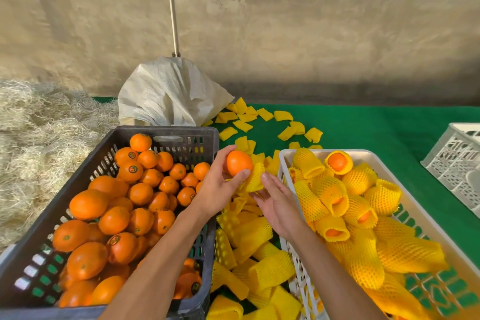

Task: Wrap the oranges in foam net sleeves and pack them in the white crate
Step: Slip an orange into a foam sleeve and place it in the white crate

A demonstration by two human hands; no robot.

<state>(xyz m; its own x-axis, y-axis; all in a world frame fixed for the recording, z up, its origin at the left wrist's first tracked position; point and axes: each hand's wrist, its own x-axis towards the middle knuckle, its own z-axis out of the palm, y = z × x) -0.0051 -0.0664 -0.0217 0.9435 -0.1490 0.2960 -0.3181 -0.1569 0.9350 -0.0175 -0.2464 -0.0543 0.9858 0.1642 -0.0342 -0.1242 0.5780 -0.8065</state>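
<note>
So your left hand [218,184] grips an orange [238,162] above the gap between crates, white crate [285,161] at 3 o'clock; your right hand [278,202] pinches a foam sleeve [254,178] just under it.

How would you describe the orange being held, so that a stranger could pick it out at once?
Find the dark crate of bare oranges on the left and the white crate on the right. Between them, the left hand holds one orange. It alone is lifted, touching a yellow sleeve.
</note>
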